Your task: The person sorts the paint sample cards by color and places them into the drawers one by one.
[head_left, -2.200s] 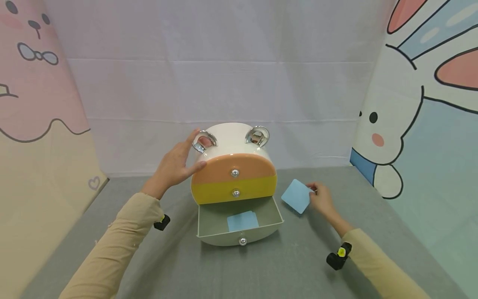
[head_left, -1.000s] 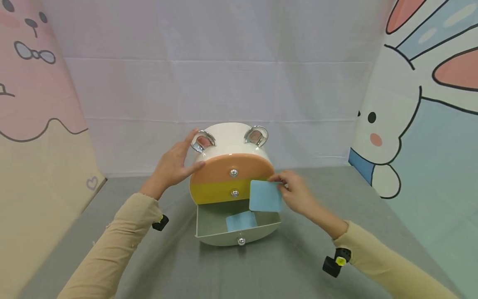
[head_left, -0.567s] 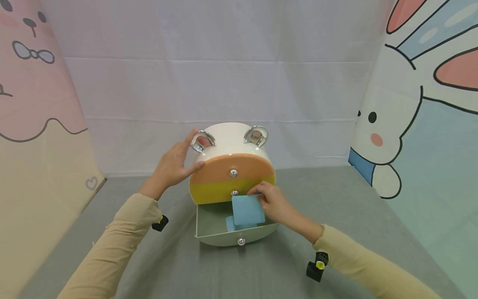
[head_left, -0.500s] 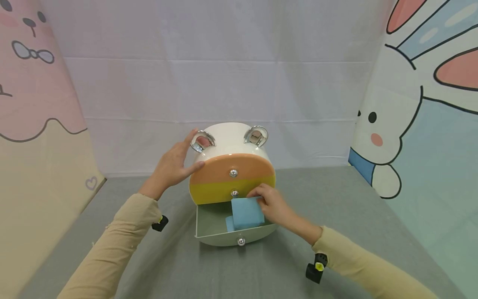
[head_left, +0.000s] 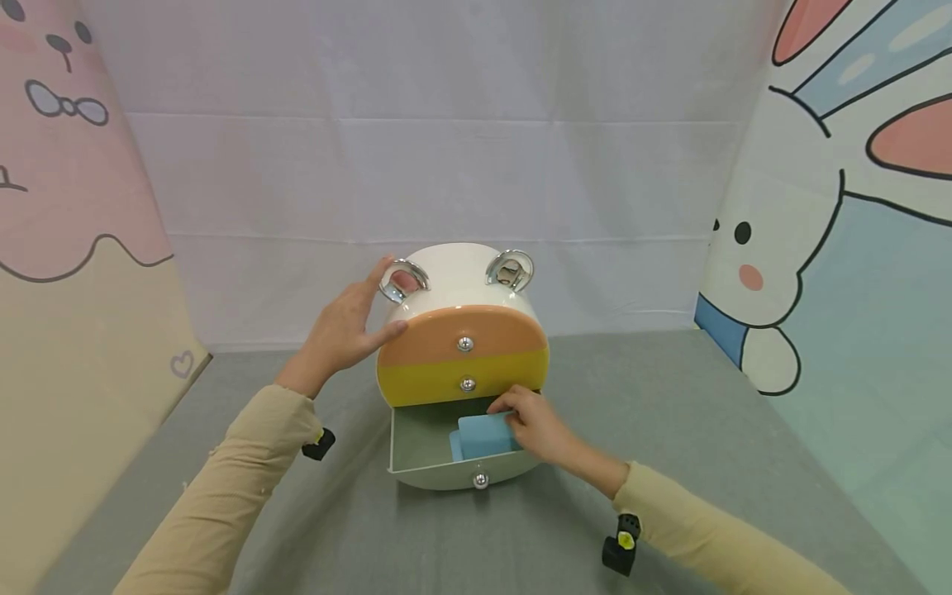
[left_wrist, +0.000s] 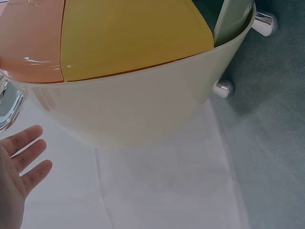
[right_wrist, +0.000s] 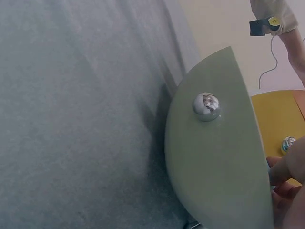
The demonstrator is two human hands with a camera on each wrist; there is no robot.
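A round-fronted mini drawer cabinet (head_left: 459, 277) with chrome ear-shaped trims stands in the middle of the head view. Its green bottom drawer (head_left: 424, 477) is pulled out; the orange and yellow drawers above are closed. My right hand (head_left: 541, 428) reaches over the drawer's right side and pinches a blue square card (head_left: 482, 435) by its upper right part, low inside the drawer. Another blue card (head_left: 456, 447) lies beneath, mostly covered. My left hand (head_left: 344, 329) rests at the cabinet's upper left, thumb on the orange edge, its fingers (left_wrist: 29, 151) spread in the left wrist view.
The cabinet stands on a grey cloth-covered table (head_left: 335, 529). A white curtain (head_left: 446, 165) hangs close behind it. Printed cartoon panels flank both sides. Chrome feet (left_wrist: 223, 88) show under the cabinet in the left wrist view.
My right hand has carried the blue card from right of the cabinet leftward, then down into the open drawer over the other card. My left hand has stayed in place.
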